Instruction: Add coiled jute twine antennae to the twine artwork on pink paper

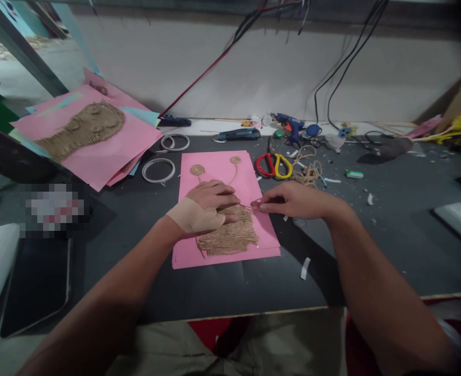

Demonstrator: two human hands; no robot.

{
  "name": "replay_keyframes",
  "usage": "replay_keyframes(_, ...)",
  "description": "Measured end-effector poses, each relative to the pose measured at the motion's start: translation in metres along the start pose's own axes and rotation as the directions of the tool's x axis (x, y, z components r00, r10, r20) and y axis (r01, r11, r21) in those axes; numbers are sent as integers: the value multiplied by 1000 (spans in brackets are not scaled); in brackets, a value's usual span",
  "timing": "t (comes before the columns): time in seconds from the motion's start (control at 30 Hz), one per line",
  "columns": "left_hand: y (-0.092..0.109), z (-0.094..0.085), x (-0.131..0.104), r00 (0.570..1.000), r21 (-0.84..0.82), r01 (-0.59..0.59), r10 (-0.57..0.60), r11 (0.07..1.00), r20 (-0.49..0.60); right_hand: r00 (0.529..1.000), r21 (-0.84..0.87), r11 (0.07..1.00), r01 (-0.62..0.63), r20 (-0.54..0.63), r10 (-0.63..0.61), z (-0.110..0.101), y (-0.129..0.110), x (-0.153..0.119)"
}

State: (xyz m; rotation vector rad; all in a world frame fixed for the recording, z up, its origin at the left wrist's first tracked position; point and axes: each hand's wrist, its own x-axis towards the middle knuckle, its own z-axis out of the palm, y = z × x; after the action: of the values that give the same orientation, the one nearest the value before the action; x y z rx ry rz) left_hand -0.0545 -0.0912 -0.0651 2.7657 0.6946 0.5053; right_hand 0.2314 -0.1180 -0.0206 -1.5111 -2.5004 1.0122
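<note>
Pink paper sheets [267,237] lie stacked in front of me, with a block of brown twine rows [230,237] on the top one. Two twine spirals, one on the left [197,169] and one on the right [235,160], sit near its far edge with thin twine stems. My left hand [210,206], with a beige patch of tape across its back, rests flat on the twine block, fingers outstretched and thumb apart. At the paper's right side, my right hand [283,201] pinches a thin strand of twine [250,206] that runs toward the block. My left hand hides the block's upper left part.
Red-and-yellow-handled scissors [274,164], loose twine [307,169], a blue cutter [238,134] and a glue gun [293,128] lie beyond the paper. Tape rings [158,171] are to the left, near pink sheets bearing a twine figure [93,125]. A dark tablet [38,284] lies front left.
</note>
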Motion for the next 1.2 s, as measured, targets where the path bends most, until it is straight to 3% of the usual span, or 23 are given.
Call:
replay_keyframes(0.17,-2,2,0,1000,11,-1,1,1000,1,980,-58,994,-94,170,102,-14,-1,-14)
replay_keyframes(0.3,-1,1,0,1000,9,3,-3,1000,4,974,-96,986,-136,168,151,-18,-7,-25)
replay_keyframes(0.47,-1,1,1,1000,19,3,-3,1000,7,992,-258,960,-107,30,119,-1,-14,-36)
replay_keyframes(0.63,-1,2,2,1000,27,15,-15,1000,17,972,-333,936,-115,-230,38,40,-20,-55)
replay_keyframes(0.77,0,1,3,997,31,58,-59,998,57,893,-360,898,-252,-445,72,75,-30,-70)
replay_keyframes(0.9,-1,2,4,991,31,91,-93,995,92,800,-337,905,-259,-600,6,98,-41,-78)
replay_keyframes(1.07,-1,2,4,991,19,103,-104,995,88,580,-298,898,-323,-812,-61,112,-42,-80)
replay_keyframes(1.2,0,2,4,991,17,107,-108,994,84,485,-281,882,-378,-872,-70,114,-43,-75)
